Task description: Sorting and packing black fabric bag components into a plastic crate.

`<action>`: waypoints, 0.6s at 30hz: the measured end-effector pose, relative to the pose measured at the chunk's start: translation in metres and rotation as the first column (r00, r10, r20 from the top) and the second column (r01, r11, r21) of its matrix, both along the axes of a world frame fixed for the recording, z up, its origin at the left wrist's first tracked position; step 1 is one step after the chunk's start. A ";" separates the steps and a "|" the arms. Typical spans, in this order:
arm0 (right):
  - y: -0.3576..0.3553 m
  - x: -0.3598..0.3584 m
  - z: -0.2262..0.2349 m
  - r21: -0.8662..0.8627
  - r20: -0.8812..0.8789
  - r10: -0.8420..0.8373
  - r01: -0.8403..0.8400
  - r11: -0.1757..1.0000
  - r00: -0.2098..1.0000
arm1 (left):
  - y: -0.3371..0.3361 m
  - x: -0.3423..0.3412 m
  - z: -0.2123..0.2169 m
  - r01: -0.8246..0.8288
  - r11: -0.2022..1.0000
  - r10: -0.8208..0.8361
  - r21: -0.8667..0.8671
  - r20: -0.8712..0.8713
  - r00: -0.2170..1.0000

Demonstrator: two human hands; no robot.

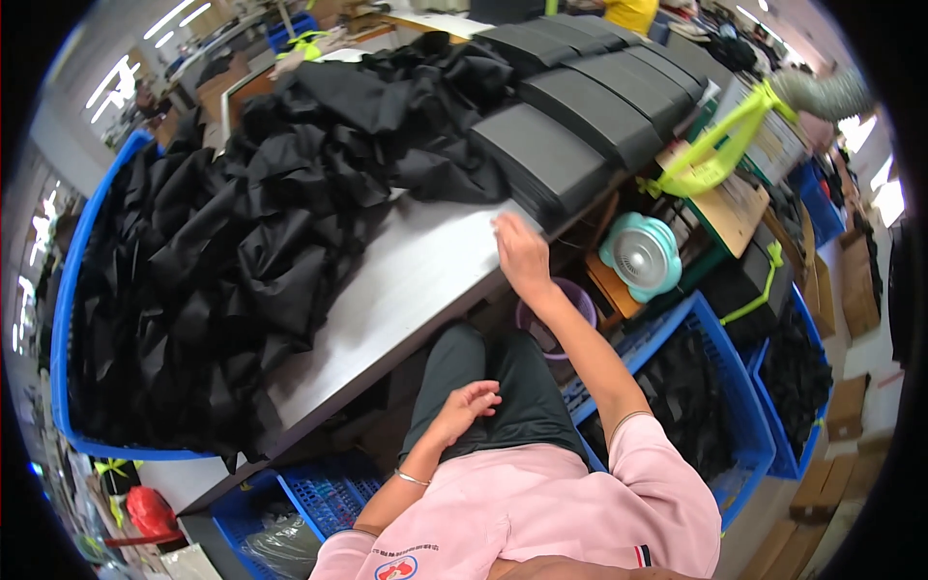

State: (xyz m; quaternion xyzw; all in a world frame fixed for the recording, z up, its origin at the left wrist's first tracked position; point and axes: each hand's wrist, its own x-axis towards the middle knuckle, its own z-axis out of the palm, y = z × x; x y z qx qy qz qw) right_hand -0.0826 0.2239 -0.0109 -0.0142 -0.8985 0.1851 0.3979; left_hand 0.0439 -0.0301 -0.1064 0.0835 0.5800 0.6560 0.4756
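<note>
My left hand (pixel 466 410) hovers above my lap with its fingers loosely bent and apart, nothing visible in it. At the front edge of the white table (pixel 425 246), my right hand (pixel 523 255) has its fingers curled together; whatever they may hold is too small or hidden. Just beyond that hand are stacks of flat black pieces (pixel 551 150), folded over and laid in rows. A big heap of crumpled black fabric (pixel 290 193) spreads over the table's left and far side, ending close to the stacks.
A blue crate (pixel 72 290) borders the heap at left. Below right are a turquoise fan (pixel 640 257), a purple bin (pixel 578 296) and a blue basket (pixel 754 449) of black pieces. Another blue basket (pixel 324 498) is at lower left. A yellow-green strap (pixel 720 159) hangs at right.
</note>
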 end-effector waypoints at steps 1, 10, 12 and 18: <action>-0.001 -0.030 0.008 0.131 -0.058 -0.066 0.074 0.989 0.996 | -0.004 -0.001 0.005 -0.008 1.000 0.007 0.017 0.033 0.999; -0.005 -0.078 -0.007 0.012 -0.018 0.084 -0.083 0.996 0.996 | -0.025 -0.019 0.023 -0.159 0.980 0.154 0.121 0.052 0.987; -0.025 -0.049 0.009 -0.169 0.013 0.118 -0.114 0.979 0.993 | -0.021 -0.029 0.041 -0.298 0.941 0.320 0.162 -0.135 0.938; 0.012 -0.063 -0.001 0.387 -0.056 0.113 -0.083 0.919 0.992 | 0.002 -0.075 0.093 -0.403 0.877 0.476 0.263 -0.360 0.802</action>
